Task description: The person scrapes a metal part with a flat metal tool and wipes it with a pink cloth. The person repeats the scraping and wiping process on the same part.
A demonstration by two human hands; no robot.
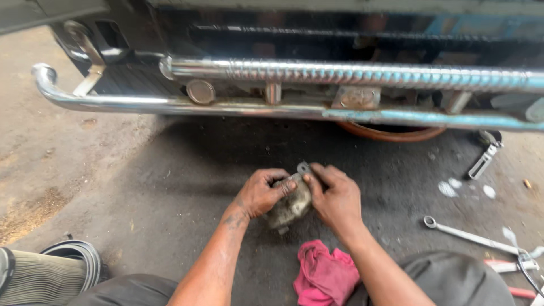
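down on the dark, oil-stained ground [170, 187], just in front of a vehicle's chrome bumper bars [272, 105], both hands are wrapped around a grimy grey metal part [290, 207]. left hand [262, 192] grips its left side with the thumb laid over the top; right hand [335, 198] closes on its right side, fingertips at a small flat metal tab [304, 168] that sticks up from the top. the part is held just above the ground, between the person's knees. a crumpled pink rag [326, 275] lies just below the right wrist. well off to the right lie a ring spanner [470, 235] and some red-handled tools [513, 266], with a metal bracket [483, 161] nearer the bumper.
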